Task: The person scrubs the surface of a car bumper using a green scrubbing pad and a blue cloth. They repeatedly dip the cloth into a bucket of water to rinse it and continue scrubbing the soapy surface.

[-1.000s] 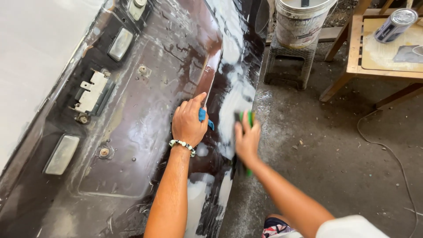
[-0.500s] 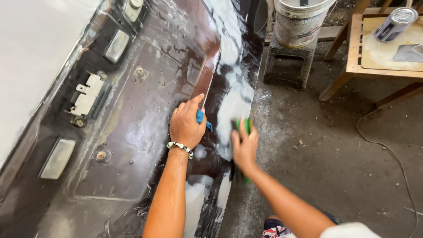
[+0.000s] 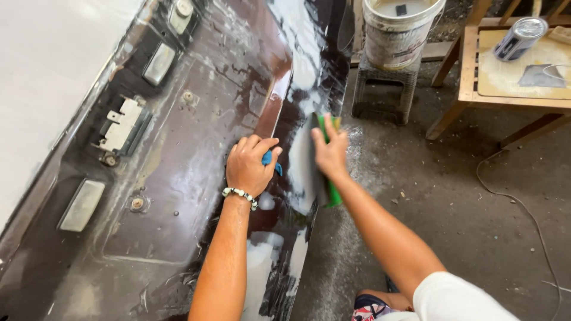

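Head view: the left hand rests palm-down on the wet, dark brown car panel, fingers curled together around a small blue object of which only a sliver shows, and a beaded bracelet sits at that wrist. The right hand lies just right of it at the panel's right edge, fingers pressed together flat on a green-backed sanding block held against the white-smeared surface. Far right, a white bucket stands on a small stool on the dusty floor, beside a wooden bench carrying a metal can.
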